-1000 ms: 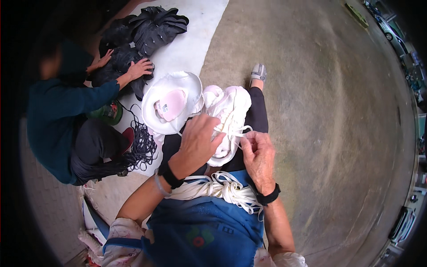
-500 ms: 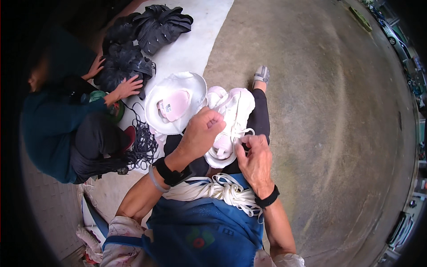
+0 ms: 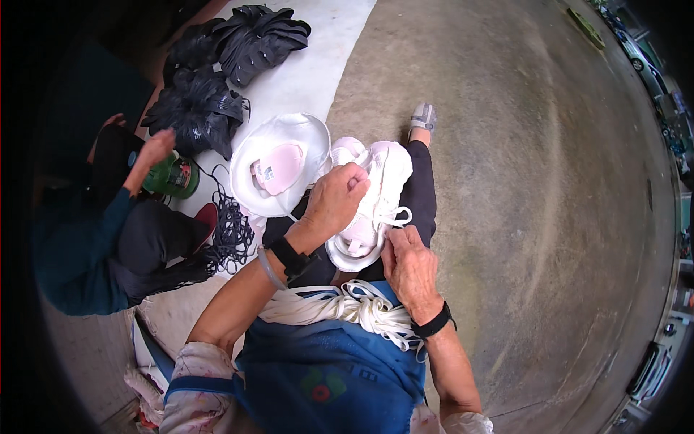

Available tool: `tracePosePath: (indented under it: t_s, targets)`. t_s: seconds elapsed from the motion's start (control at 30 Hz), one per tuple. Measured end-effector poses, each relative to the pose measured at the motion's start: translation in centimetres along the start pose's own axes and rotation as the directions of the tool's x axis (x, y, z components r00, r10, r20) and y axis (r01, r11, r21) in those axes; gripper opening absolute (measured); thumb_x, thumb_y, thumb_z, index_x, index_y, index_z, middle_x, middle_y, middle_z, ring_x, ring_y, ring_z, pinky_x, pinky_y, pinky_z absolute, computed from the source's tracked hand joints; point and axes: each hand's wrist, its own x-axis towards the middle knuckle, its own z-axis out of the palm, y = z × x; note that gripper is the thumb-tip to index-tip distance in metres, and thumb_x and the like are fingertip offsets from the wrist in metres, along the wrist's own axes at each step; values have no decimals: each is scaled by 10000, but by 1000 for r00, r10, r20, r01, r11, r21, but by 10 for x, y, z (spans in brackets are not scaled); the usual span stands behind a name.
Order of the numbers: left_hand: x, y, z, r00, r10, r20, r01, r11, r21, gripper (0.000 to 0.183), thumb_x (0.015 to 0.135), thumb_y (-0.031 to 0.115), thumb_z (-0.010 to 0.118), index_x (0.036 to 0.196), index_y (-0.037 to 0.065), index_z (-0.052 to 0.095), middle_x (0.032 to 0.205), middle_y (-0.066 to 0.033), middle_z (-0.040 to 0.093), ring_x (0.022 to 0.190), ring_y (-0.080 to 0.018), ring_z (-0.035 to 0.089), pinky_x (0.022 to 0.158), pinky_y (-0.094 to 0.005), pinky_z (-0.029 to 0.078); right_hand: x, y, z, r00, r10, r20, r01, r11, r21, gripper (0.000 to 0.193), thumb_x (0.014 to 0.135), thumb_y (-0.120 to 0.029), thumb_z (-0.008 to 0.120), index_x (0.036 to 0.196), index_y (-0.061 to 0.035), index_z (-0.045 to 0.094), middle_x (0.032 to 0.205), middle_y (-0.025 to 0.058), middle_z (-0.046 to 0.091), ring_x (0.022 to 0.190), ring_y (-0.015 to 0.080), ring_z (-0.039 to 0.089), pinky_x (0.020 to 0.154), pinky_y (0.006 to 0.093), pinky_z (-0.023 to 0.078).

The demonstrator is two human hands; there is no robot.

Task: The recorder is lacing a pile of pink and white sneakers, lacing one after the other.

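White and pale pink shoe uppers (image 3: 389, 173) rest across my lap, toes pointing away from me. A white shoelace (image 3: 395, 216) forms loops on the right side of the nearer upper. My left hand (image 3: 334, 200) is closed in a pinch over the upper's left side; what its fingertips hold is hidden. Just below the lace loops, my right hand (image 3: 412, 266) pinches thumb against forefinger on the lace. A bundle of white laces (image 3: 361, 307) lies across my waist on the blue apron (image 3: 325, 362).
Left of the uppers, another round white and pink upper (image 3: 280, 170) lies open. Black uppers (image 3: 199, 108) are piled on the white sheet (image 3: 340, 36). A co-worker sits at left beside a green container (image 3: 173, 176) and tangled black laces (image 3: 235, 231). Concrete floor (image 3: 520, 217) stretches right.
My right hand has dropped slightly, and my left hand has shifted a little, still pinched. The co-worker's hands have left the black pile and drawn back, uncovering the green container.
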Motion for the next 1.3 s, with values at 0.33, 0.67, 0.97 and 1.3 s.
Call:
tracePosePath:
  t_s: [0.33, 0.67, 0.97, 1.3]
  targets:
    - [-2, -5, 6, 999, 38, -19, -36, 995, 88, 152, 863, 133, 659, 902, 6, 585, 765, -87, 630, 663, -169, 595, 629, -309, 488, -13, 7, -11, 991, 59, 117, -54, 998, -41, 95, 715, -55, 632, 754, -40, 547, 746, 124, 524, 607, 335, 593, 527, 436, 474]
    - [-43, 9, -33, 988, 94, -119, -91, 995, 27, 156, 868, 135, 644, 881, 13, 548, 764, -134, 598, 666, -260, 612, 617, -362, 480, -18, 28, -1, 992, 129, 11, -129, 976, 175, 128, 799, -2, 578, 919, -27, 613, 839, 170, 573, 704, 362, 601, 623, 428, 485]
    - [-111, 10, -36, 925, -227, 305, 279, 951, -137, 261, 909, 147, 555, 1092, -38, 536, 837, -181, 656, 690, -234, 687, 651, -343, 534, 6, 47, 35, 917, 398, 1, -348, 800, 489, 414, 964, -311, 462, 1146, 49, 559, 1032, 236, 599, 1021, 381, 550, 931, 406, 414]
    - [-109, 2, -18, 843, -332, 423, 536, 592, -602, 342, 964, 188, 496, 1204, -55, 469, 1011, -133, 629, 719, -202, 691, 586, -316, 575, 19, 32, 34, 752, 590, 294, -415, 79, 906, 476, 949, -419, 530, 1159, 7, 572, 934, 43, 622, 811, 138, 574, 736, 285, 467]
